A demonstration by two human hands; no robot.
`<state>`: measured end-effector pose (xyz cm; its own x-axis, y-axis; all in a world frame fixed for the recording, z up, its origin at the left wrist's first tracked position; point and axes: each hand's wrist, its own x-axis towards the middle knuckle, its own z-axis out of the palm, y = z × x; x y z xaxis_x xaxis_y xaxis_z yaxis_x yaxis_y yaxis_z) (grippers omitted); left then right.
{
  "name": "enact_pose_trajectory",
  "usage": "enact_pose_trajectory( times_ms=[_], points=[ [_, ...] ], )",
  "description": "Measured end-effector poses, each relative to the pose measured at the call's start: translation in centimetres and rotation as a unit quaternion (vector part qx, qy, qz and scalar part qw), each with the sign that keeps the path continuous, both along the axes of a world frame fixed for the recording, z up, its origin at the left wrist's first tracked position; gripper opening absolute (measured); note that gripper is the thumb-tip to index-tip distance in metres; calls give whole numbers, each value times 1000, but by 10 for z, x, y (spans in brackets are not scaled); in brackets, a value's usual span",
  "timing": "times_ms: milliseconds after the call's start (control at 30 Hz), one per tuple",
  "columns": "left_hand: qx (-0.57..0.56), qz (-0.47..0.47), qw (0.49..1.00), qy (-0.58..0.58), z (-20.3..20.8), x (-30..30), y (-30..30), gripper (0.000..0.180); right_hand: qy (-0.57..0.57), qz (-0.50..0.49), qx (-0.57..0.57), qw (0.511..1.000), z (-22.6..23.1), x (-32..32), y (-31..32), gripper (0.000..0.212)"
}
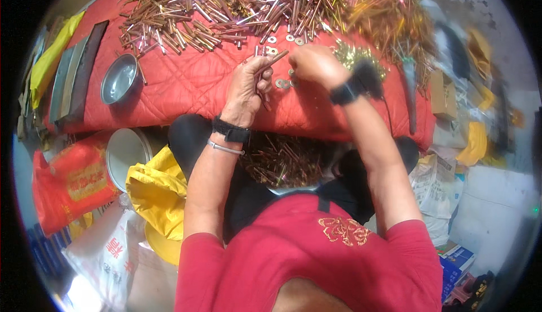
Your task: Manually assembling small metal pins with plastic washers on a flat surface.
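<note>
Red quilted cover (186, 80), loose rods (243, 4) heaped at twelve o'clock. Left hand (247, 86) curls around a slim metal rod (278, 58), tip toward two o'clock; likely stiff, light, slick; best held mid-shaft. Right hand (317, 65) blurred, fingers bunched; contents unclear.

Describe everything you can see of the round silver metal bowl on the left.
The round silver metal bowl has a smooth, shiny interior and a thin rim, and looks like polished metal. It sits open side up on the red quilted cloth, to the left of the person's left hand. A thin brownish rod lies close by its right edge; whether they touch is unclear. Neither hand touches the bowl. Glare hides whether anything is inside.
</note>
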<state>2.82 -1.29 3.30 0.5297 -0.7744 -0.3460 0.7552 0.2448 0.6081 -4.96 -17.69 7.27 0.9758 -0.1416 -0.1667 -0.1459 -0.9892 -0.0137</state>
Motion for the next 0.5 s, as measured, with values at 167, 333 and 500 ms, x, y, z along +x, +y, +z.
enact_pose_trajectory(
  times_ms=[167,333,500],
  points=[
    [3,10,1000,10,-1,7,3,15,113,6,53,992,9,34,-2,20],
    [-26,-22,999,39,0,2,1,12,-34,48,118,991,-16,-25,-15,20],
    [-37,-86,993,78,7,-3,1,14,-258,-109,469,838,-20,-63,-6,22]
  ],
)
